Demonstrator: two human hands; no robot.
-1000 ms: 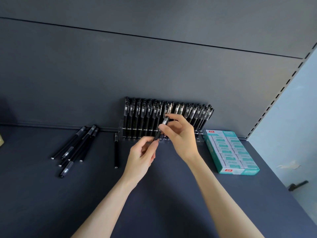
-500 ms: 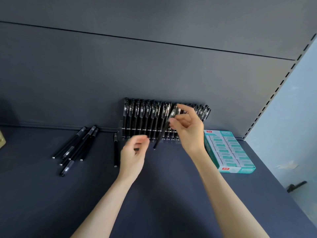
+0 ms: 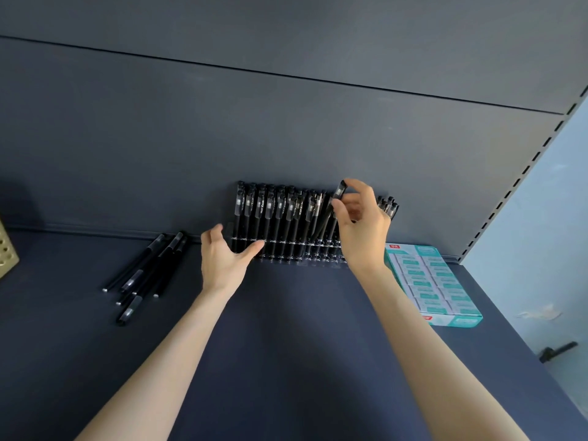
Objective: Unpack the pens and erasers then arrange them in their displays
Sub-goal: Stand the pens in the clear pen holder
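Note:
A clear pen display [image 3: 286, 249] stands against the back wall of the dark shelf, holding several upright black pens [image 3: 270, 214]. My right hand [image 3: 362, 230] pinches the cap end of one black pen [image 3: 331, 211], which leans with its tip down among the rack's slots. My left hand [image 3: 226, 259] has relaxed fingers and its thumb lies against the rack's left front. Several loose black pens [image 3: 146, 268] lie on the shelf to the left. A teal box of erasers [image 3: 432, 281] lies to the right of the rack.
The dark shelf surface [image 3: 286, 345] runs toward me between my forearms. A perforated beige object [image 3: 8, 253] shows at the left edge. A slotted upright [image 3: 525, 167] and a pale wall bound the right side.
My right hand lifted the pen from in front of the rack and brought it up and right over the slots. My left hand let go of the pen's tip and reached to the rack's left front.

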